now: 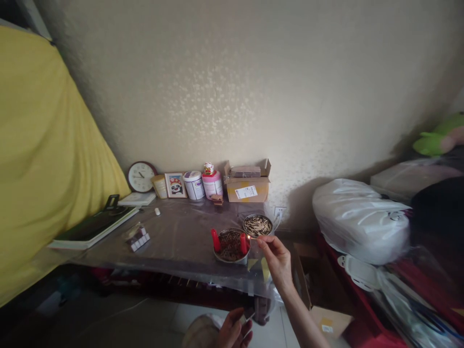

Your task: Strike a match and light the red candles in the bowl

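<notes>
My right hand [277,256] pinches a burning match [250,237], its small flame beside the right red candle [243,243]. That candle and another red candle [215,240] stand in a round tin [232,261] filled with dark grains. The left candle leans slightly. Behind the tin, a round dish [258,216] holds many matchsticks [258,225]. Low in front of the table, my left hand [235,331] is closed around a small matchbox [248,317], partly hidden by the fingers.
On the dark table [181,241] lie a pack of matchboxes [139,238] and a large book [94,229]. Along the wall stand a clock [141,176], a panda picture [176,185], two cans and a cardboard box [248,188]. White bags [358,217] are at right.
</notes>
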